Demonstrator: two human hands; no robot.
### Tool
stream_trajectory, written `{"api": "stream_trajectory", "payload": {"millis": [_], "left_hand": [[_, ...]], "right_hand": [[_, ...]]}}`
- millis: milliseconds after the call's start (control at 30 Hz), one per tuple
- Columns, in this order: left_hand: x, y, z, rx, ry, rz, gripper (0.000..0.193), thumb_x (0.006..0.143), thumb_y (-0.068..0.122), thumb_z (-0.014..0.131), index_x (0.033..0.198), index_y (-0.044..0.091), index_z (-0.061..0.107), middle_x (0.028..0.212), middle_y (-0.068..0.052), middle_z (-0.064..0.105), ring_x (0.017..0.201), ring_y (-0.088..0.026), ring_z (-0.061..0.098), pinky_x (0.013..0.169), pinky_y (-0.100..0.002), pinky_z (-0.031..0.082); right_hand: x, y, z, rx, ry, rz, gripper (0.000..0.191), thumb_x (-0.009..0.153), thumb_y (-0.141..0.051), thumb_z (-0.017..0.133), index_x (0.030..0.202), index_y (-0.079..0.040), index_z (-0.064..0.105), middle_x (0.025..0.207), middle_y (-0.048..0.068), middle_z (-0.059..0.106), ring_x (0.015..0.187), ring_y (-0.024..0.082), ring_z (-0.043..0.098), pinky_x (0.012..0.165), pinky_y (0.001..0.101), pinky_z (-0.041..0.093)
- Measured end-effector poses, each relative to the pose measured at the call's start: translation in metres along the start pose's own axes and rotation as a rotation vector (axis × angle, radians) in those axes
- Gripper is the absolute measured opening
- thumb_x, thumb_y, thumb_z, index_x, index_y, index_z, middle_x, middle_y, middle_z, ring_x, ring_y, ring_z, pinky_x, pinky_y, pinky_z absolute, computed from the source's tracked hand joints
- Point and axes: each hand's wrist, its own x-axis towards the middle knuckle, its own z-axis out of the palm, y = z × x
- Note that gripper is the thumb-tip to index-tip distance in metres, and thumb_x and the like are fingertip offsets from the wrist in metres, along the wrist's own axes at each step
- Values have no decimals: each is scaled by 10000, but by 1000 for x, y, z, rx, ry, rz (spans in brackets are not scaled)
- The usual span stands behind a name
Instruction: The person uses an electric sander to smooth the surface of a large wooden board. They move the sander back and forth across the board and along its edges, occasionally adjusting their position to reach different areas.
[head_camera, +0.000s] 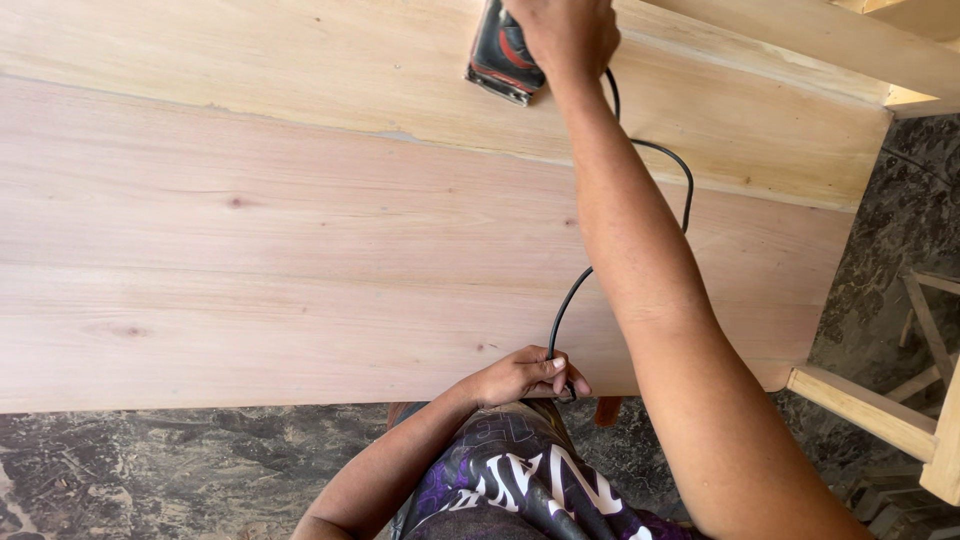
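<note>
A wide panel of pale joined wooden boards (300, 230) fills the view. My right hand (565, 35) reaches far across it and grips a black and red electric sander (503, 55) pressed flat on the far board. The sander's black power cord (640, 170) loops back over the wood to the near edge. There my left hand (525, 375) rests on the panel's edge with its fingers closed around the cord.
Dark, dusty floor (150, 460) lies below the panel's near edge. Light wooden frame pieces (870, 410) stand at the right, with more pale timber (900, 50) at the top right.
</note>
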Motion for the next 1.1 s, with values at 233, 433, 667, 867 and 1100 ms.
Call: {"api": "stream_trajectory", "payload": {"millis": [233, 433, 667, 867, 1100], "left_hand": [[-29, 9, -6, 13, 46, 31, 447, 1122, 372, 350, 842, 98, 566, 1243, -171, 694, 1308, -291, 600, 1117, -442, 498], [-34, 16, -10, -95, 20, 53, 435, 1129, 325, 359, 867, 59, 583, 1246, -221, 686, 1291, -322, 615, 1116, -427, 499], [-14, 16, -8, -52, -13, 27, 426, 1131, 325, 357, 872, 66, 575, 1236, -229, 694, 1297, -338, 612, 1137, -446, 480], [25, 19, 9, 136, -49, 23, 462, 1118, 397, 346, 845, 96, 565, 1220, -197, 708, 1292, -335, 612, 1112, -464, 477], [76, 9, 27, 138, -90, -151, 504, 1113, 443, 350, 816, 91, 555, 1271, -175, 693, 1286, -328, 588, 1117, -476, 473]], "right_hand": [[-3, -52, 42, -2, -64, 7, 549, 757, -648, 787, 849, -110, 724, 585, 38, 700, 508, 201, 704, 469, 354, 562], [-12, -90, 56, 87, 18, -57, 496, 707, -612, 798, 796, -129, 730, 490, -5, 670, 419, 161, 674, 400, 316, 536], [-17, -74, 15, 191, -116, 51, 419, 750, -560, 767, 795, -146, 724, 504, -24, 674, 447, 150, 711, 421, 301, 560], [-2, 5, -32, 101, -25, 66, 472, 748, -623, 781, 802, -156, 736, 602, 1, 720, 545, 193, 745, 490, 367, 583], [16, 137, -64, 32, -101, 279, 592, 775, -732, 728, 875, -148, 735, 658, 56, 740, 616, 221, 749, 616, 398, 611]]}}
